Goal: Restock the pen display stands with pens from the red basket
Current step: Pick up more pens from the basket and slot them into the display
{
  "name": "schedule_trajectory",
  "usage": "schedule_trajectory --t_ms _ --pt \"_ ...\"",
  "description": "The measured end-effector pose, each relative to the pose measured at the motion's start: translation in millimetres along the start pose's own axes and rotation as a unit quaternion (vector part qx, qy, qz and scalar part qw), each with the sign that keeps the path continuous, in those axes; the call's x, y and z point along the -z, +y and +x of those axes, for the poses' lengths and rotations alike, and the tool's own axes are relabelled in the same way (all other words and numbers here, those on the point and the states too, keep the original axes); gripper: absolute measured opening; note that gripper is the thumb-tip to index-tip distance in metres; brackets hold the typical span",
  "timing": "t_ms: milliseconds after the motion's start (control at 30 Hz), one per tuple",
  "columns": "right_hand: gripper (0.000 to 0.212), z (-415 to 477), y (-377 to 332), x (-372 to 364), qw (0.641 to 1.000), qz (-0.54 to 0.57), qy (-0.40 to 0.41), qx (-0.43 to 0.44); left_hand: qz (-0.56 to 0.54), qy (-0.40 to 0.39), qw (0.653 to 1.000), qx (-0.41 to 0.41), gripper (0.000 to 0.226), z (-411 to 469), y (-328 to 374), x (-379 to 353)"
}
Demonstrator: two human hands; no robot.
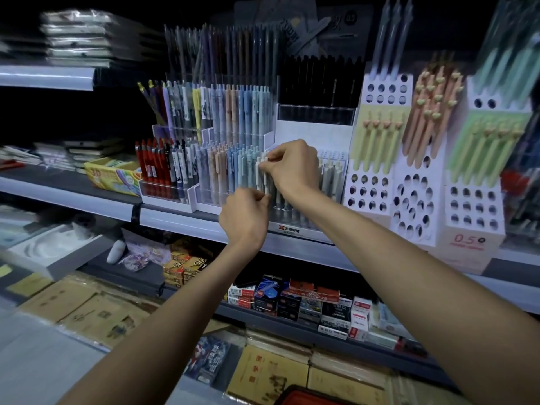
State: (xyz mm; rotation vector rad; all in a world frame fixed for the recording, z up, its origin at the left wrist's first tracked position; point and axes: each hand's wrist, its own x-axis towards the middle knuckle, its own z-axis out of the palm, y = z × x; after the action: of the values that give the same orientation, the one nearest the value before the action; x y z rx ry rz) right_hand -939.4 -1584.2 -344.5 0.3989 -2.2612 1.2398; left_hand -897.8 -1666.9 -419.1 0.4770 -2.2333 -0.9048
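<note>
From the head view I see both bare hands raised to the clear acrylic tiered pen display stand at the centre of the frame, which sits on a grey metal shelf. My right hand has its grip closed on the top of a slim white plastic pen, thumb and forefinger pinching the cap end; the pen stands upright in the front row, just right of the pale blue pens. My left hand sits just below, fingers curled, with the knuckles against the lower barrels of the same row. I cannot tell whether its grip holds anything, since the fingertips are turned away and blurred. The red plastic basket shows only as a rim at the bottom centre of the frame, well below both hands. White cardboard stands with round holes fill the right side.
</note>
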Motion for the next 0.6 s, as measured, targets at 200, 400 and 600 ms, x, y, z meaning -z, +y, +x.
schedule_trajectory --t_ms 200,400,600 --pt "0.014 -0.3 1.0 -0.6 1.000 -0.008 -0.008 -0.004 0.021 -0.007 1.000 -0.014 0.028 0.2 -0.3 2.4" --pt "0.023 -1.1 1.2 2.6 1.000 -0.017 -0.010 -0.004 0.027 -0.012 1.000 -0.006 0.026 3.9 1.8 0.9" --pt "0.022 1.1 -5.2 6.0 0.999 -0.041 -0.020 -0.011 0.036 -0.016 0.999 -0.002 0.024 6.0 3.2 0.1"
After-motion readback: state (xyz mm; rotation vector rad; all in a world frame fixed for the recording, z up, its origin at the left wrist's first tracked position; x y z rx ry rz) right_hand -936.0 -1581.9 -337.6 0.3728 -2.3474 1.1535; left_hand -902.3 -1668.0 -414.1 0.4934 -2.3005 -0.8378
